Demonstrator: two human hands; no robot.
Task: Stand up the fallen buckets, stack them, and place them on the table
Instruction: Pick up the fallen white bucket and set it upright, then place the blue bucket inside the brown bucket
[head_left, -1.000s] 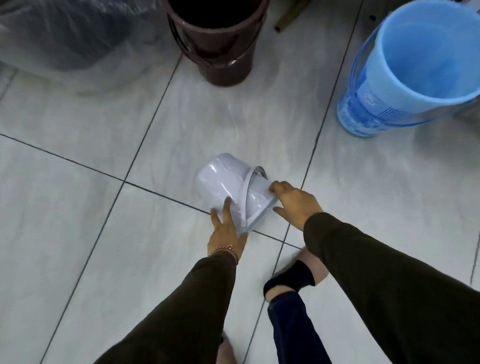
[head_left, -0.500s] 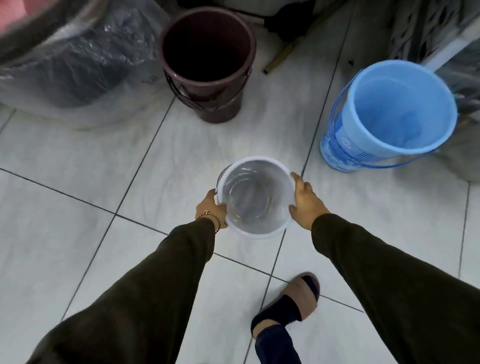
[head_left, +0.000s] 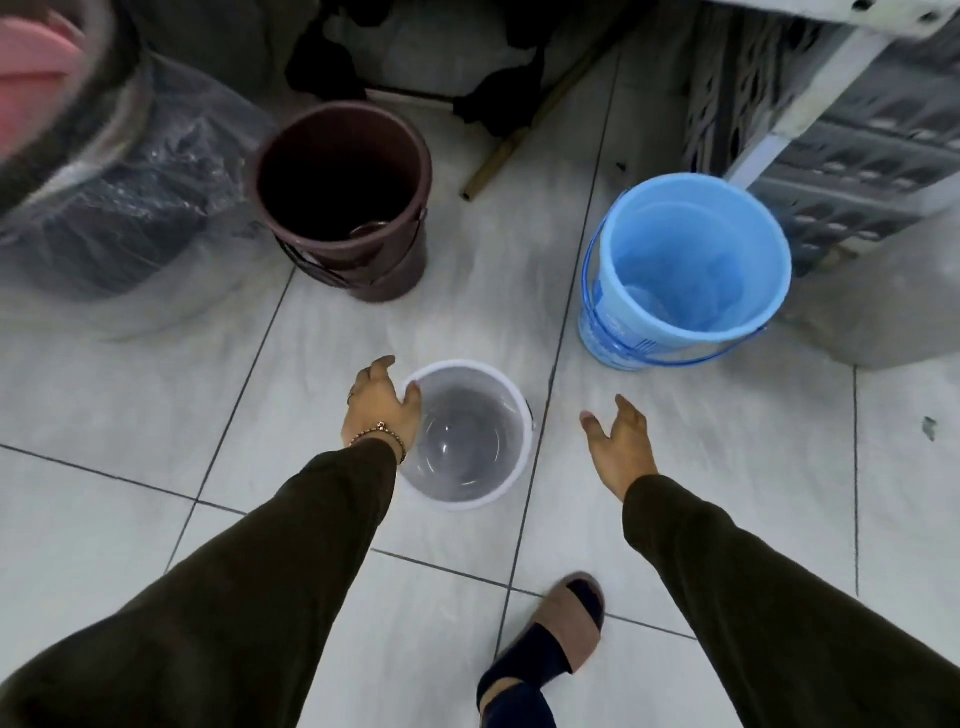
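Three buckets stand upright on the tiled floor. The small white bucket (head_left: 467, 436) is nearest, in the middle. My left hand (head_left: 382, 405) rests on its left rim, thumb over the edge. My right hand (head_left: 618, 441) hovers open to the right of it, a short gap away, holding nothing. A brown bucket (head_left: 343, 197) stands at the back left. A larger blue bucket (head_left: 685, 260) with a thin blue handle stands at the back right.
A clear plastic bag over dark things (head_left: 130, 208) lies at the left. A wooden stick (head_left: 498, 156) lies on the floor behind the buckets. Grey crates under a white frame (head_left: 841, 130) fill the upper right. My sandalled foot (head_left: 550, 639) is below.
The white bucket went from lying on its side to upright on the floor. My right hand has let go of its rim and moved right; my left hand stays on it.
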